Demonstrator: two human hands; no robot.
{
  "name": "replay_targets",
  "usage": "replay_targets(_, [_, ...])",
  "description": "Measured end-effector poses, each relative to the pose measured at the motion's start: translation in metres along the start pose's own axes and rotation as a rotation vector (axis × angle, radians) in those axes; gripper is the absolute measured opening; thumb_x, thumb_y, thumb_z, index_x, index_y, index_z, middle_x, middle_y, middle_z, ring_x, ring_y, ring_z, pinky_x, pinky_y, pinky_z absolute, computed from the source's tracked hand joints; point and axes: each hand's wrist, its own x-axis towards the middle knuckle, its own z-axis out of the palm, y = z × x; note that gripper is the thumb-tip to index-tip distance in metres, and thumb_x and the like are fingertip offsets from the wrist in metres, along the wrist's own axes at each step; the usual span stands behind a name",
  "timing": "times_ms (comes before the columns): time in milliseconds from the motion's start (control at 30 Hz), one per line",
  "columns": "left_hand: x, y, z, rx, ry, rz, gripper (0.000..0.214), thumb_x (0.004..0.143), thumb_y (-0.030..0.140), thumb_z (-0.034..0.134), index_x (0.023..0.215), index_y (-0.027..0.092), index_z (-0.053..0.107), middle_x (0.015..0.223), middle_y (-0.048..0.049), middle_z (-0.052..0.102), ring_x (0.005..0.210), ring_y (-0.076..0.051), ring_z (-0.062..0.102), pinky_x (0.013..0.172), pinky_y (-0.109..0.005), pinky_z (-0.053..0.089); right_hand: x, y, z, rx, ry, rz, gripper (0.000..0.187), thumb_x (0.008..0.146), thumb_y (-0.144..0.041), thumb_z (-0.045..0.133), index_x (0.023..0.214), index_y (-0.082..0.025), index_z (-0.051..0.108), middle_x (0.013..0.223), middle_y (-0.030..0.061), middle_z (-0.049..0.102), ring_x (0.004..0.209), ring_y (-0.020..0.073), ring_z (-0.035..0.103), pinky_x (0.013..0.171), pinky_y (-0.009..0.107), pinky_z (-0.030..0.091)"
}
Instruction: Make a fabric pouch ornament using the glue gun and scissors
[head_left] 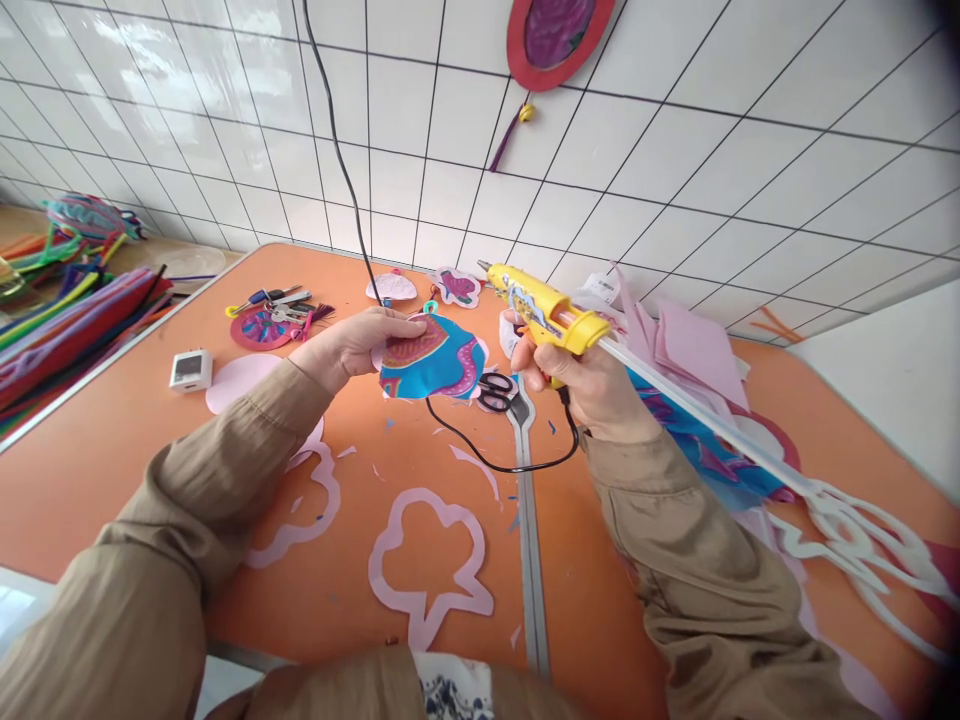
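Observation:
Between the thumb and fingers of my left hand is a blue patterned fabric piece, with pink showing along its edge. My right hand grips a yellow glue gun by its handle, nozzle towards the upper left. A glue stick shows in the gun's body, and a black cord hangs from its handle. Below and between my hands lie scissors with black handles, partly hidden by the fabric. The nozzle is apart from the fabric.
Pink paper cutouts and small scraps lie on the orange table. Keys and a white charger plug are at the left. Pink felt sheets are piled at the right. A tiled wall stands behind.

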Motion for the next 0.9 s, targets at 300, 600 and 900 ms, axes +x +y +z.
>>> replay_targets(300, [-0.019, 0.006, 0.017, 0.268, 0.052, 0.229, 0.025, 0.071, 0.029, 0.088, 0.063, 0.011, 0.071, 0.055, -0.0013, 0.059, 0.049, -0.009, 0.051, 0.047, -0.021, 0.035, 0.003, 0.000, 0.004, 0.042, 0.089, 0.003, 0.042, 0.076, -0.067, 0.077, 0.076, -0.027, 0.066, 0.064, 0.0011, 0.060, 0.053, 0.0172, 0.050, 0.060, 0.040, 0.048])
replay_targets(600, [-0.039, 0.000, 0.041, 0.409, -0.067, 0.290, 0.028, 0.074, 0.039, 0.085, 0.070, 0.014, 0.073, 0.057, -0.0022, 0.059, 0.052, -0.011, 0.048, 0.047, -0.024, 0.032, 0.000, -0.010, 0.021, 0.078, 0.148, 0.025, 0.042, 0.061, -0.047, 0.091, 0.090, -0.028, 0.067, 0.081, 0.0023, 0.069, 0.071, 0.0227, 0.062, 0.069, 0.042, 0.054])
replay_targets(900, [-0.039, -0.006, 0.054, 0.441, -0.064, 0.243, 0.028, 0.077, 0.040, 0.079, 0.073, 0.013, 0.074, 0.057, -0.0011, 0.057, 0.052, -0.010, 0.046, 0.048, -0.024, 0.031, -0.001, -0.019, 0.028, 0.065, 0.100, 0.085, 0.041, 0.061, -0.044, 0.084, 0.087, -0.025, 0.060, 0.075, -0.0020, 0.056, 0.071, 0.0172, 0.053, 0.065, 0.034, 0.046])
